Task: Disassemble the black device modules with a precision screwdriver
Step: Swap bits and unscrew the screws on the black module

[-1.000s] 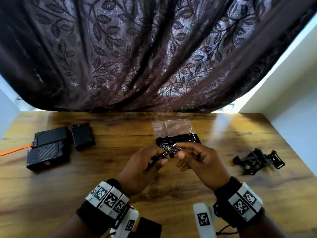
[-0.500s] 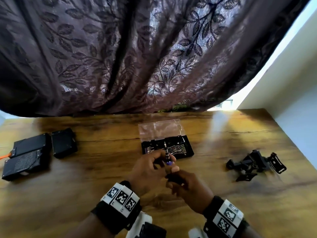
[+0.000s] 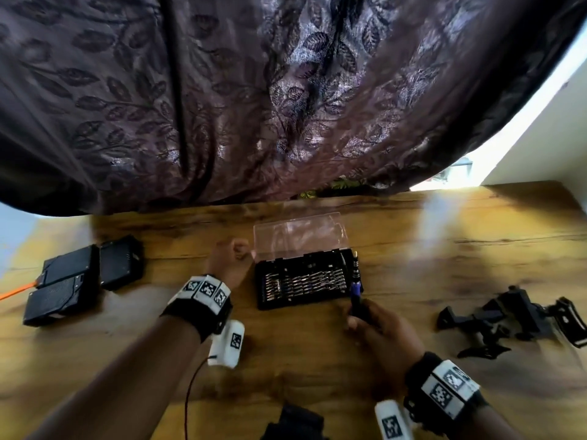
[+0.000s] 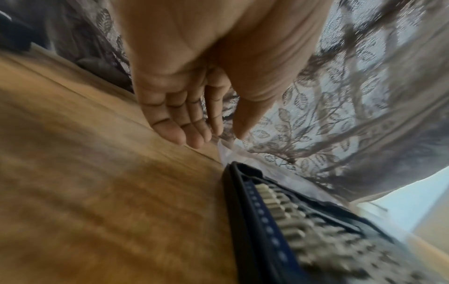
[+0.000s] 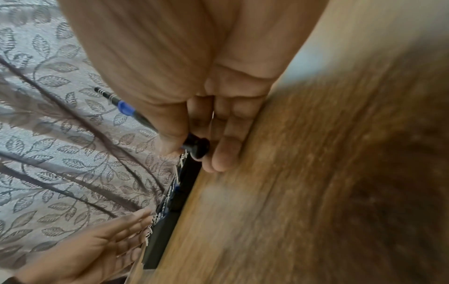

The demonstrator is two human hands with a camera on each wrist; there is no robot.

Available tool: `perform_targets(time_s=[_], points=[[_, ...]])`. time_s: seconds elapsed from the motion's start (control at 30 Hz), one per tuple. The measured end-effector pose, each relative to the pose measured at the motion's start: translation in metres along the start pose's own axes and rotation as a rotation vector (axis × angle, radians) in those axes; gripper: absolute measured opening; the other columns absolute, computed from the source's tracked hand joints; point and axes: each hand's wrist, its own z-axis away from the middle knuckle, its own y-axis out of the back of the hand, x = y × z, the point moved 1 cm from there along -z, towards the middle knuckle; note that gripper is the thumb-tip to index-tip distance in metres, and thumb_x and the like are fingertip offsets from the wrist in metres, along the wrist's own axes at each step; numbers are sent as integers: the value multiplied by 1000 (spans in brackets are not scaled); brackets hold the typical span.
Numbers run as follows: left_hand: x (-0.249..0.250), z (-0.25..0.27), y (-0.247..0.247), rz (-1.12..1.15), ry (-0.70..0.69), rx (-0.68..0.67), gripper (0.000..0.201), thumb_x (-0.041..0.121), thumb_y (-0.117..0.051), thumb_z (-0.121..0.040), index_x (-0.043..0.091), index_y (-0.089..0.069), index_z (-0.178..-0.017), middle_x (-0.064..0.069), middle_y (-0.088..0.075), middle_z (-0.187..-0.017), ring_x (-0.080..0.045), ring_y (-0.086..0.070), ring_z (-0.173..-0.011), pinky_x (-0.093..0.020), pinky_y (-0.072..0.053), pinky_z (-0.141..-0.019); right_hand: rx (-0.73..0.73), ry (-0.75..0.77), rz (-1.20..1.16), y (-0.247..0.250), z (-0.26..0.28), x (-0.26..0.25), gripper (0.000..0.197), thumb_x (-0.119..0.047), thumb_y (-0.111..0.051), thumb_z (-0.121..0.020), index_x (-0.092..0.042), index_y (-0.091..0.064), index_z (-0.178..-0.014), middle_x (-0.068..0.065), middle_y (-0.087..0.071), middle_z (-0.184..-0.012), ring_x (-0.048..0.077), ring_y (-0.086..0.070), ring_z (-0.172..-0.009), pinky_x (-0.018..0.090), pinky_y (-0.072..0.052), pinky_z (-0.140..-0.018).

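My right hand [image 3: 359,315] grips the handle of a black precision screwdriver [image 3: 356,281] with a blue collar, tip pointing away from me, beside the right end of the open bit case [image 3: 301,284]. In the right wrist view the thumb and fingers [image 5: 192,148] curl round the screwdriver's end cap [image 5: 196,146]. My left hand [image 3: 236,252] is at the left corner of the case's clear lid [image 3: 298,236]. Its fingers [image 4: 192,134] lie nearly straight, and contact with the lid [image 4: 226,149] is unclear. Black device modules [image 3: 63,281] sit far left.
A separate black module [image 3: 119,262] lies beside the stacked ones, with an orange cable [image 3: 16,292] leading off left. Loose black bracket parts [image 3: 508,319] lie at the right. A dark leaf-patterned curtain [image 3: 254,90] hangs over the wooden table's [image 3: 317,360] far edge.
My left hand has let go of the screwdriver and moved away to the case lid's left corner. My right hand now holds the screwdriver alone, further right beside the case.
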Motion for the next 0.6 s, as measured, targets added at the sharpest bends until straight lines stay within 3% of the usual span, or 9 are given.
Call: perform_targets(time_s=[0.1,0.2,0.3,0.4,0.5,0.6], points=[[9,-26,-8,-101,30,-59,27,19,-74,-92,6,-69,-114,-11,-73,-105,-28,-67,-101,-30,-47,-85,-15,-5,-124,-1,-8,2,23,-25,-67,-97,-35,-69,-118,-4,-76,-93,11,-66,-69,50,-60,-76],[14,-43,-19,-167,70,-69,24,18,-75,-91,4,-70,-110,-14,-73,-103,-28,-66,-96,-26,-41,-77,-35,11,-116,0,-13,9,22,-30,-66,-97,-37,-69,-118,-6,-76,-94,10,-67,-70,51,-60,-79],[15,-53,-20,-279,91,-83,20,16,-69,-91,6,-71,-108,-13,-73,-111,-25,-62,-90,-26,-40,-75,-51,42,-136,-1,-15,15,22,-34,-65,-97,-42,-67,-117,0,-75,-91,15,-67,-71,54,-60,-75],[18,-56,-16,-252,114,-87,20,14,-70,-89,11,-71,-108,-8,-71,-113,-27,-64,-102,-25,-41,-81,-51,50,-171,-2,-15,15,19,-29,-65,-98,-41,-68,-112,3,-75,-93,20,-68,-71,56,-60,-73],[21,-49,-4,-97,99,-16,21,18,-80,-82,21,-62,-92,-2,-70,-95,-25,-67,-97,-28,-46,-81,-52,53,-188,-2,-14,12,21,-29,-66,-97,-42,-67,-113,3,-75,-94,22,-69,-74,55,-61,-72],[15,-31,10,24,-11,27,31,15,-82,-81,28,-58,-96,8,-68,-87,-21,-69,-93,-31,-51,-84,-54,57,-195,-1,-10,6,17,-22,-66,-98,-34,-67,-109,-9,-73,-117,23,-72,-87,56,-61,-75]])
